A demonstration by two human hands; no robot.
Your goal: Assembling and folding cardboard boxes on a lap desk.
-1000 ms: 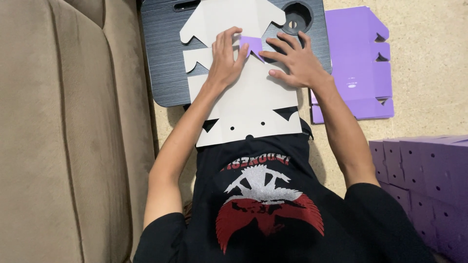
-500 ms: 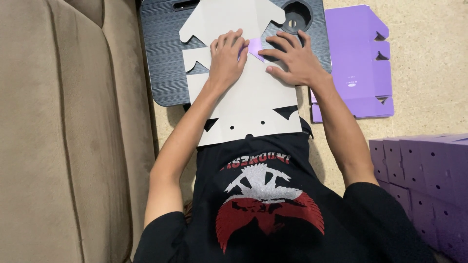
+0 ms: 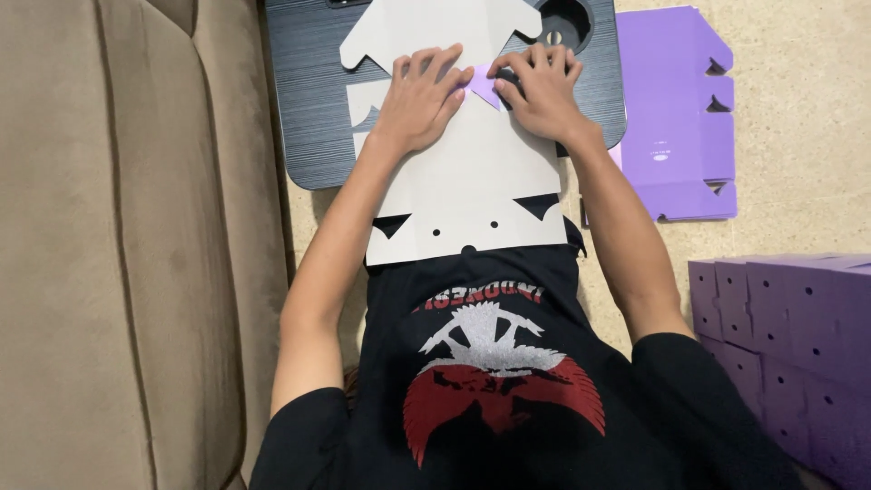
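Both hands, left (image 3: pixel 419 102) and right (image 3: pixel 543 91), press flat, fingers spread, folding a purple flap (image 3: pixel 482 88) on the blank (image 3: pixel 463 195). The blank is mostly unfolded; finished boxes (image 3: pixel 798 336) are stacked nearby.

Just one head cam, looking straight down from close above at the hands (image 3: pixel 481 95) on the lap bench (image 3: pixel 313 109), own chest filling the bottom.
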